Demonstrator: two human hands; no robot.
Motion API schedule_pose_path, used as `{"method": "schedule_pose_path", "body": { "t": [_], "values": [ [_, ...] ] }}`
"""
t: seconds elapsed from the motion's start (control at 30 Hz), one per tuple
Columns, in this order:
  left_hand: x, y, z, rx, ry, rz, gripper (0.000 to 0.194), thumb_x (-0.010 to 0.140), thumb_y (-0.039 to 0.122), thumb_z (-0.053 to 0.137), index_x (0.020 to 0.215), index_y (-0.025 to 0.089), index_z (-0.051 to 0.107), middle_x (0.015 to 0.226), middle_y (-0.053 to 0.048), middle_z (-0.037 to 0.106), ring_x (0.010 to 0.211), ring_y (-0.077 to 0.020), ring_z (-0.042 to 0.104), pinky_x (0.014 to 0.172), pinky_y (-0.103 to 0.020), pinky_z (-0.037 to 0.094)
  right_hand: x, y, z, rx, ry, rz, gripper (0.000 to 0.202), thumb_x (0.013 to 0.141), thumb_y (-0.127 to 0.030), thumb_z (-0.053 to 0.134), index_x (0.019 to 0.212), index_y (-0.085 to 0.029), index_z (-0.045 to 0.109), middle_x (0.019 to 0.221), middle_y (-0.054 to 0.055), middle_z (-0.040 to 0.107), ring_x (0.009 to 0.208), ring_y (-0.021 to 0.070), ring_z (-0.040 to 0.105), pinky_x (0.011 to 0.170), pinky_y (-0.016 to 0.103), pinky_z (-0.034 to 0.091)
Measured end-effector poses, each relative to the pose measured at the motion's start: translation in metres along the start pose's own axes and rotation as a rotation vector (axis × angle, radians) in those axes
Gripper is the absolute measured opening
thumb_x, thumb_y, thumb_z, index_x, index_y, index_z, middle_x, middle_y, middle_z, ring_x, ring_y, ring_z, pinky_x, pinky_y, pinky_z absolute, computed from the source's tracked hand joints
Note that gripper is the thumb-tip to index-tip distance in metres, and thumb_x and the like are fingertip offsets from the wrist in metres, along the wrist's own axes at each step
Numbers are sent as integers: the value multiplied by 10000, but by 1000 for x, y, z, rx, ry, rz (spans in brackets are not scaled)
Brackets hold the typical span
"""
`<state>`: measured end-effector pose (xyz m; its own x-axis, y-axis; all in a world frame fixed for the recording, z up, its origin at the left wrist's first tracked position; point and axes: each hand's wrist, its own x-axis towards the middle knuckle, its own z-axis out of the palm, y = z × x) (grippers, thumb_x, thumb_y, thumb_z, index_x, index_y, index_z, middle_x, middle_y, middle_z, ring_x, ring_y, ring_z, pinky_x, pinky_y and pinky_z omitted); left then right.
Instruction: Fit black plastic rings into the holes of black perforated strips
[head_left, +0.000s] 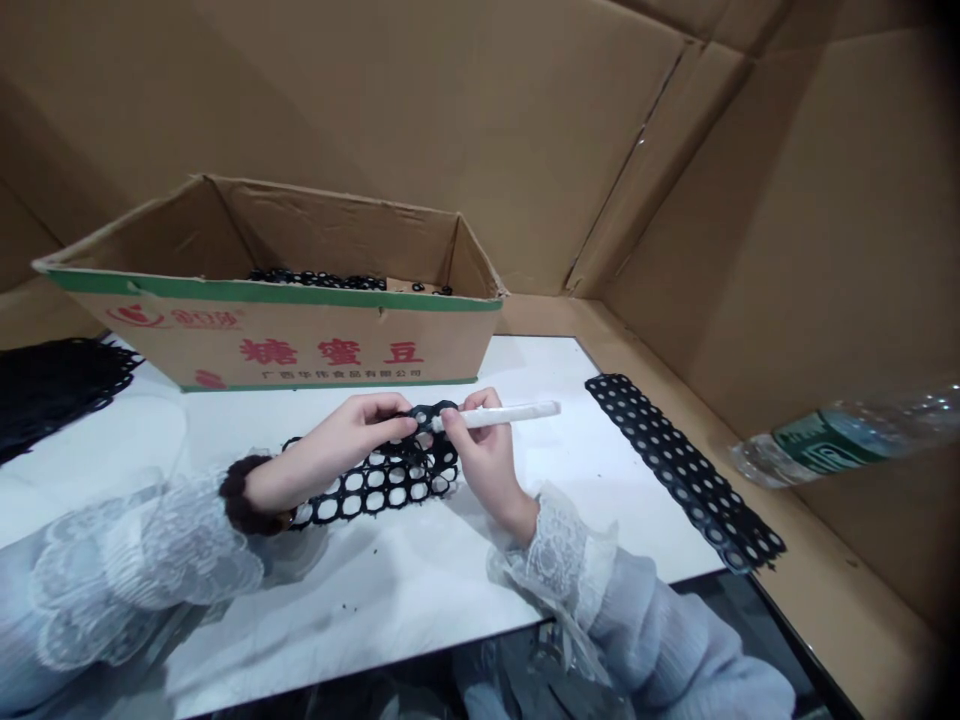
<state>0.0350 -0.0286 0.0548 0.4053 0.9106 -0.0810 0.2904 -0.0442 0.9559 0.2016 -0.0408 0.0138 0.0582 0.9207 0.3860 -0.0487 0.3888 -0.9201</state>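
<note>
A black mesh strip with round holes [386, 483] lies on the white table, its right end raised between both hands. My left hand [341, 445] pinches the strip's upper edge with thumb and fingers. In my right hand [484, 450] is a slim white pen-like tool [525, 411], which points left at the mesh, its tip close to my left fingertips. The exact contact of the tip is too small to make out.
An open cardboard box [337, 345] with black mesh pieces [322, 279] stands behind the hands. Another black strip [679, 465] lies at the right, near a plastic bottle [832, 440]. A black mesh pile [60, 390] is at far left. Cardboard walls [420, 110] enclose the table [375, 610].
</note>
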Motion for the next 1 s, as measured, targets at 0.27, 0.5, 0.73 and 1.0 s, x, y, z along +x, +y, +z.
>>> {"method": "schedule_pose_path", "body": {
  "t": [0.27,0.5,0.73,1.0],
  "values": [
    [3,-7,5,-35,113,-61,262,730,419,620,826,176,617,790,7,619,771,-161,548,721,-261,393,-4,3,2,-138,-38,-49,268,835,-303,542,690,-209,337,612,-55,315,547,83,323,512,225,285],
    [-1,-14,9,-149,89,-35,273,755,423,604,902,194,620,964,-25,648,945,-208,552,824,-299,386,-3,5,3,-299,-60,-128,253,851,-281,493,681,-212,319,607,-48,326,556,96,331,530,245,282],
    [-1,-5,10,-102,202,-227,269,708,413,582,877,207,615,990,-21,631,960,-234,533,751,-297,402,-2,1,5,-283,-73,-117,248,845,-278,503,680,-208,332,606,-52,321,553,91,331,534,246,284],
    [0,-5,0,283,112,85,303,807,475,468,843,184,543,741,10,561,686,-163,509,614,-253,377,3,-4,1,-72,-60,58,260,821,-343,550,704,-208,361,597,-65,330,534,82,328,506,225,285]
  ]
}}
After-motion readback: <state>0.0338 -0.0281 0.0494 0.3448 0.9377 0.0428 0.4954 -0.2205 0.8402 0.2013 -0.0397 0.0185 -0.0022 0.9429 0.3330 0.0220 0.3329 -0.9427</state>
